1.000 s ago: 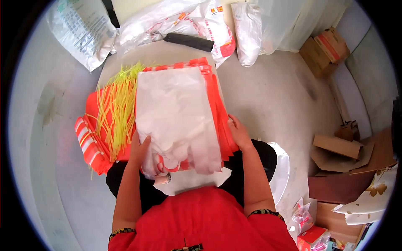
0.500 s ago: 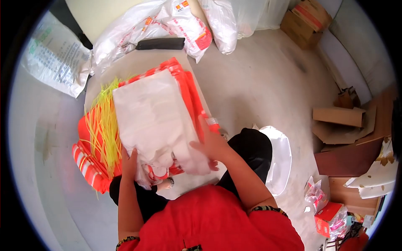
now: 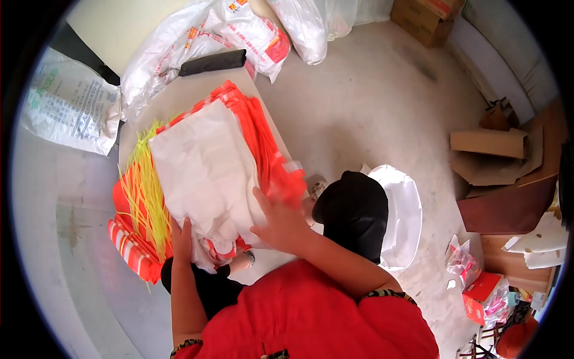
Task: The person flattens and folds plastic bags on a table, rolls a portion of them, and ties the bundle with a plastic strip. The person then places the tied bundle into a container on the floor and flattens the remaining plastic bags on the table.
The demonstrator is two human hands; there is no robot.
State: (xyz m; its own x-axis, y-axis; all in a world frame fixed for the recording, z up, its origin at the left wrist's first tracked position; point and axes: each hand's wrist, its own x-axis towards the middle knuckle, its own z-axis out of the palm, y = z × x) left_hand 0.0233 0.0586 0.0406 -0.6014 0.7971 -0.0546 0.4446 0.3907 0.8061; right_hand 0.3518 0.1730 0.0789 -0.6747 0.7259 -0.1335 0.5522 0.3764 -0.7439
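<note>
A pile of flat white plastic bags (image 3: 200, 161), crumpled at its near end, lies on top of red-and-white striped plastic bags (image 3: 263, 134). At the pile's near left edge rests my left hand (image 3: 182, 242), thumb and fingers stretched out and apart. My right hand (image 3: 282, 226) is spread over the near right side, thumb and forefinger touching the white plastic; some of its fingers are blurred or hidden. Yellow plastic strips (image 3: 146, 191) hang in a loose bunch left of the pile. Beneath them, a bundle of red-and-white striped bags (image 3: 134, 251) is folded over.
The pile lies on a pale table (image 3: 179, 93) with a black roll (image 3: 213, 62) at its far end. White printed sacks (image 3: 239, 36) stand behind it. A white tub (image 3: 402, 218) is beside my right knee (image 3: 353, 212). Cardboard boxes (image 3: 490, 143) stand at the right.
My right hand has moved left and nearer to me, over the white bags' edge. More of the red bags shows on the right. My left hand stays at the near left edge. The view has shifted.
</note>
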